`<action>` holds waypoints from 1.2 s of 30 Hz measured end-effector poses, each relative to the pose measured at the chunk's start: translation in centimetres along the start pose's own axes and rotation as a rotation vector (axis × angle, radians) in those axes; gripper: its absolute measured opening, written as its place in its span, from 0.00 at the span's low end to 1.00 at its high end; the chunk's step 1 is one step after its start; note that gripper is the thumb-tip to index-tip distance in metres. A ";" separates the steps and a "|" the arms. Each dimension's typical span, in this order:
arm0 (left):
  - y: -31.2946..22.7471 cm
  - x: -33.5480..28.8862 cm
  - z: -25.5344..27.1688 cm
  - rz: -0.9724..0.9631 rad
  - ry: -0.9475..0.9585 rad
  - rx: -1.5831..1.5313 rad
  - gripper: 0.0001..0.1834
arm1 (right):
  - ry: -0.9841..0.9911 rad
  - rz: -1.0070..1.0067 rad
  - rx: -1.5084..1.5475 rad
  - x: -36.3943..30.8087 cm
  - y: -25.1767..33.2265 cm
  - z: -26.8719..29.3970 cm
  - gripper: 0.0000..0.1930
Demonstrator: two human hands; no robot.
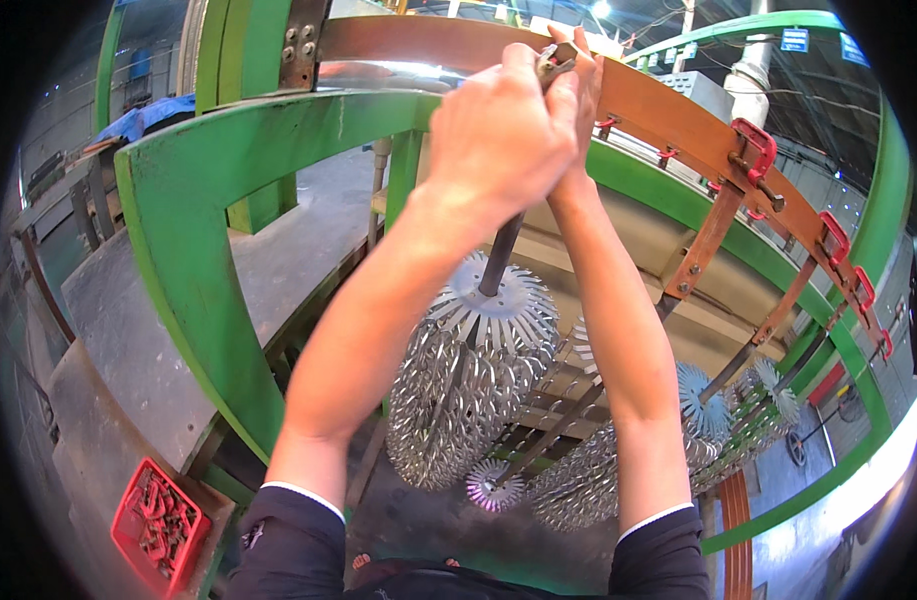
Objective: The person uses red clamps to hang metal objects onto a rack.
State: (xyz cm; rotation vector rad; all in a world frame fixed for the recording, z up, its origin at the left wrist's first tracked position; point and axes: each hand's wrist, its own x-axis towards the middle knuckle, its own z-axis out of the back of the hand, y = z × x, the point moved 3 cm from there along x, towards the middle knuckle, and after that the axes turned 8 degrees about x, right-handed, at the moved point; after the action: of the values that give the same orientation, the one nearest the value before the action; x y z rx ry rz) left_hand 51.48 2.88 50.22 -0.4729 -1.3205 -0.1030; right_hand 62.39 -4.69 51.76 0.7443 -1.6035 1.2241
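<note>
Both my arms reach up to the top of a hanging rack, at a copper-coloured overhead bar (pixel 408 38). My left hand (pixel 493 140) is closed, with a small dull metal piece (pixel 555 64) showing at its thumb and fingertips. My right hand (pixel 584 120) is pressed close behind the left; most of its fingers are hidden. A dark rod (pixel 501 255) runs down from beneath my hands to a slotted round metal disc (pixel 490 298). Below the disc hang many shiny metal pieces (pixel 458 405) in dense tiers. Whether the rod touches the bar is hidden by my hands.
Red clamps (pixel 756 152) line the bar to the right, with more loaded racks (pixel 588 475) hanging below it. A curved green frame (pixel 173 215) stands at left. At lower left, a red basket (pixel 128 545) holds several red clamps. A beige panel (pixel 628 240) lies behind.
</note>
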 end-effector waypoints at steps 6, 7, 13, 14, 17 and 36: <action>-2.7 -0.1 -2.2 0.322 -0.232 -0.290 0.29 | -0.011 0.048 -0.029 -0.4 0.7 -0.9 0.25; -2.9 0.1 -2.1 0.354 -0.215 -0.226 0.30 | -0.035 0.038 -0.013 -0.7 1.2 -1.7 0.25; -1.3 1.4 -2.5 0.284 -0.250 -0.153 0.28 | 0.013 0.008 -0.006 0.5 -0.6 -0.8 0.23; -0.8 1.8 -2.1 0.218 -0.257 -0.031 0.28 | 0.013 0.020 -0.010 0.7 -0.4 -1.1 0.22; 0.5 3.8 -1.2 -0.178 -0.242 0.177 0.31 | 0.033 0.069 -0.123 1.0 -0.5 -1.0 0.21; 1.4 3.6 0.9 -0.476 -0.110 0.296 0.29 | -0.124 0.189 -0.127 0.2 -0.3 -1.8 0.26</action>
State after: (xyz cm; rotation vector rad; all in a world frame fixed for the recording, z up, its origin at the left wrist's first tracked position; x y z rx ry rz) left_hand 52.08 5.19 53.39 0.0943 -1.5078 -0.2743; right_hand 63.21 -3.05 52.12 0.6088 -1.8696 1.2148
